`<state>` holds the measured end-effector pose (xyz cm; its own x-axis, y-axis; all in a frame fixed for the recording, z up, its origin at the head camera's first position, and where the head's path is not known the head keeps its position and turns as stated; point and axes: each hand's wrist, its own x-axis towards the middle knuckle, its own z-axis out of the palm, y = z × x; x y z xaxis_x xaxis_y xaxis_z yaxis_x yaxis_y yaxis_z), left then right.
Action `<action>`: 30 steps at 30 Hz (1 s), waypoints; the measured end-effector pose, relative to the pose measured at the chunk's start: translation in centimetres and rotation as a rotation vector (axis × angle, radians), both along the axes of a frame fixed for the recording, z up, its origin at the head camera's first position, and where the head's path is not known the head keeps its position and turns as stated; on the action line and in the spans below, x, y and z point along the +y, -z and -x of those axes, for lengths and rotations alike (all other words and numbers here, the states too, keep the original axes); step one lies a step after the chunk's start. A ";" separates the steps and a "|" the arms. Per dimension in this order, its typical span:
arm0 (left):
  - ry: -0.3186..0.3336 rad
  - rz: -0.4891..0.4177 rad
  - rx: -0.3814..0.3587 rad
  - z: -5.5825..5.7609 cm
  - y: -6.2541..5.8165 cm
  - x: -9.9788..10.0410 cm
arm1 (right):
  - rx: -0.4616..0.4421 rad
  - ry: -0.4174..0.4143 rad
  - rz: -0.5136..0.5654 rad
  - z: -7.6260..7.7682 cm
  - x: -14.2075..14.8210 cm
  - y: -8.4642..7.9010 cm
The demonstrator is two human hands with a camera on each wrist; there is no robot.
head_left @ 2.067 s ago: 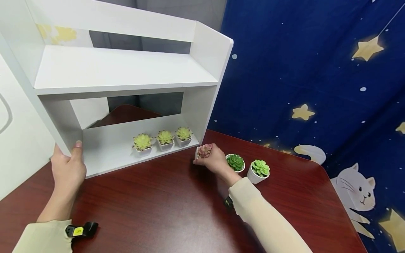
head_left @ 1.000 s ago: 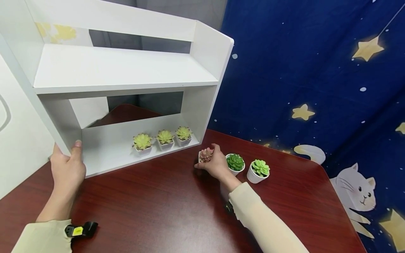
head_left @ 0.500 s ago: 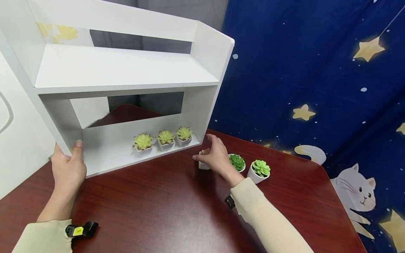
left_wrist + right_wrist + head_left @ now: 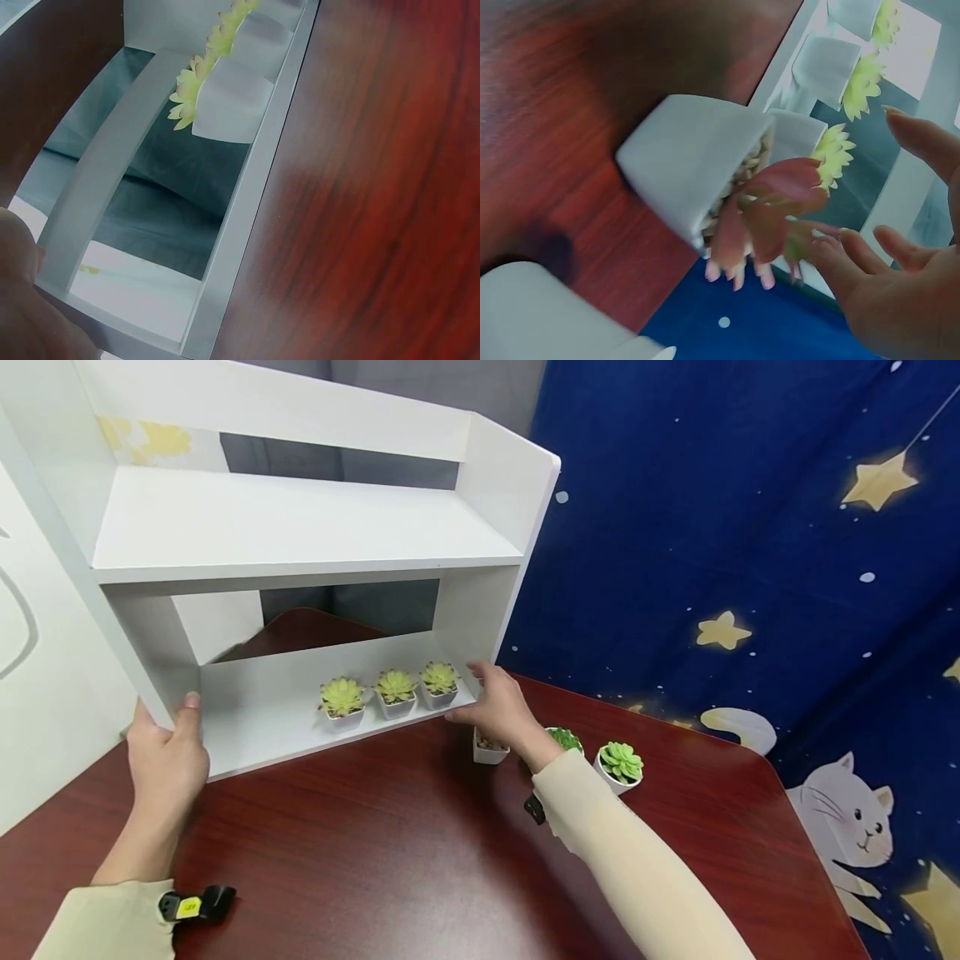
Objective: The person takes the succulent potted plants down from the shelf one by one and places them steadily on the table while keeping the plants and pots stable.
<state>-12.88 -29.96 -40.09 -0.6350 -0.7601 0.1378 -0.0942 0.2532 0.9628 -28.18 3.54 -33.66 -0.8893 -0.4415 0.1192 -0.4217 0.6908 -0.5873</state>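
My left hand (image 4: 167, 764) grips the lower left side panel of a white two-tier shelf (image 4: 307, 522), thumb inside. Over the table by the shelf's lower right corner, my right hand (image 4: 504, 710) is spread with nothing held. Just below it stands a white pot (image 4: 491, 755), mostly covered by the hand in the head view. In the right wrist view its reddish succulent (image 4: 772, 202) shows, close to the fingers. Three yellow-green succulents in square white pots line the lower tier: a left one (image 4: 342, 697), a middle one (image 4: 395, 687) and a right one (image 4: 439, 679).
Right of my right hand stand a dark green succulent (image 4: 564, 738), partly hidden by the wrist, and a light green succulent (image 4: 621, 764) in a white pot. The reddish-brown table (image 4: 375, 843) ends at a blue star-patterned curtain (image 4: 675, 552).
My right hand has let go of the reddish succulent's pot, after drawing it slightly toward me, and moved up and left to the shelf corner. The left hand keeps its grip.
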 end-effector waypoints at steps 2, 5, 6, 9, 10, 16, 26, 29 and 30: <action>-0.003 0.001 0.000 0.0 0.0 0.0 | -0.004 -0.013 -0.011 0.2 -0.6 -0.1; -0.005 0.000 -0.002 -0.1 -0.1 0.0 | -0.004 -0.019 -0.034 0.4 -1.6 -0.3; -0.003 0.001 0.002 -0.2 -0.1 0.1 | -0.005 -0.018 -0.043 0.5 -1.9 -0.3; 0.005 -0.002 0.002 -0.2 -0.2 0.1 | -0.015 -0.016 -0.064 0.6 -2.7 -0.2; 0.007 0.000 0.006 -0.2 -0.2 0.1 | -0.015 -0.017 -0.073 0.7 -2.9 -0.1; 0.016 0.013 0.017 -0.1 0.0 0.0 | 0.008 -0.006 -0.147 1.1 -4.0 0.6; 0.020 0.009 0.016 -0.1 0.1 0.0 | -0.013 -0.013 -0.207 1.8 -4.6 1.9; 0.019 0.009 0.009 -0.1 0.1 0.0 | -0.003 -0.011 -0.215 2.1 -4.7 2.4; 0.018 0.008 0.007 -0.1 0.1 0.0 | 0.003 -0.009 -0.220 2.2 -4.8 2.5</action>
